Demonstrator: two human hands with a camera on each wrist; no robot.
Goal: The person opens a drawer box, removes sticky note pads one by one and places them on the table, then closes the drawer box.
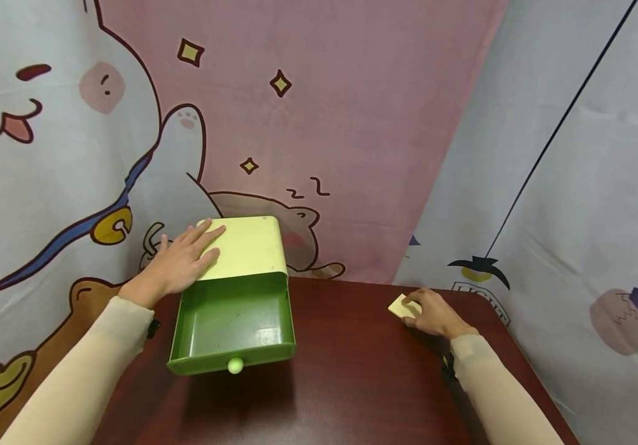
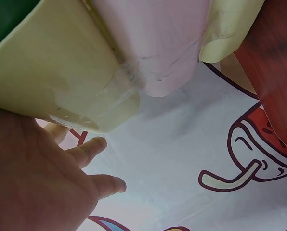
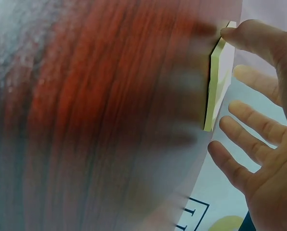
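Note:
A small drawer unit with a pale yellow top (image 1: 248,246) stands at the left of the table. Its green drawer (image 1: 235,318) is pulled out, showing a bare floor inside and a round knob (image 1: 235,366) in front. My left hand (image 1: 182,261) rests on the unit's top with fingers spread; in the left wrist view that hand (image 2: 42,173) lies against the yellow casing (image 2: 61,67). At the right, my right hand (image 1: 430,312) is over a pad of yellow sticky notes (image 1: 402,306) lying flat. The right wrist view shows the thumb (image 3: 249,41) at the pad's corner, other fingers loosely extended.
The dark red wooden table (image 1: 352,364) reaches back to a printed cloth (image 1: 363,123) with cartoon animals. Below the top section, the unit has a pink section (image 2: 158,43) and another yellow one (image 2: 230,29). The table's right edge lies beyond the right forearm.

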